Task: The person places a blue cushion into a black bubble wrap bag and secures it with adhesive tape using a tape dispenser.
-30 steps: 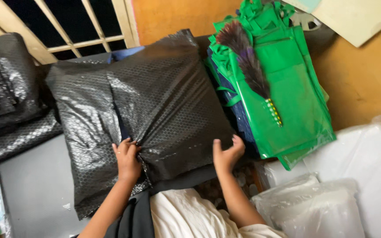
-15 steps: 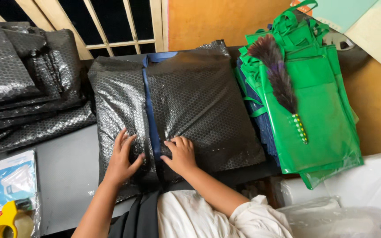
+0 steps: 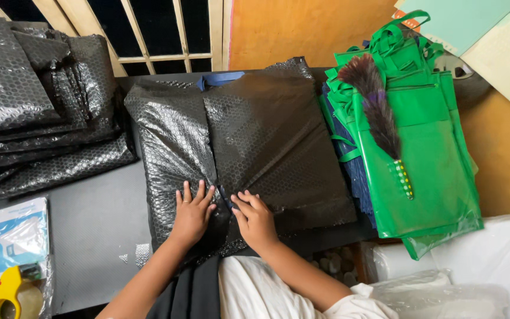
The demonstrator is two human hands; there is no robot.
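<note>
Black bubble-wrap parcel, frame centre: soft, light, slippery. Left hand, right hand flat on overlapping flaps, fingers spread; best gripped at edges.

Soft indoor light, glare on bubble wrap

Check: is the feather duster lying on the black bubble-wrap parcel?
No, the feather duster lies on the stack of green bags, to the right of the black bubble-wrap parcel that both hands press on.
</note>
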